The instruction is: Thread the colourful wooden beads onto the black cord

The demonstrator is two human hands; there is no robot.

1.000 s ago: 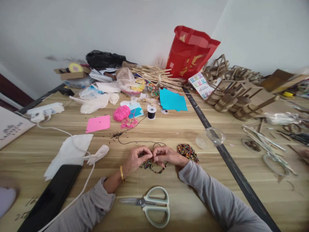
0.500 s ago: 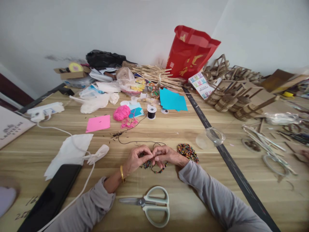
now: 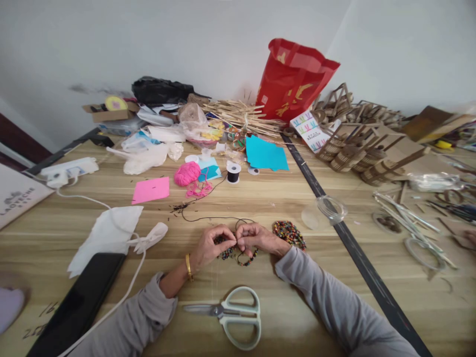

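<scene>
In the head view, my left hand [image 3: 211,246] and my right hand [image 3: 258,238] meet fingertip to fingertip above the table, both pinching a thin black cord [image 3: 208,218]. The exact pinch point is partly covered by the fingers. Below them hangs a short string of multicoloured beads [image 3: 245,263], with a small black cord loop beside it. More dark beads [image 3: 225,254] lie under my left fingers, partly hidden. A coiled heap of beaded strands [image 3: 288,233] rests just beyond my right wrist. Scissors [image 3: 217,310] with pale green handles lie nearer to me.
Behind my hands stand a black thread spool [image 3: 233,173] and a pink yarn ball [image 3: 187,173]. A black phone-like slab [image 3: 80,302] and white cable [image 3: 139,277] are at left. Small woven baskets [image 3: 342,157] and a red bag [image 3: 293,84] sit further back.
My right fingers have shifted slightly and curled in, and the black loop below them now shows more clearly. My left hand has barely moved.
</scene>
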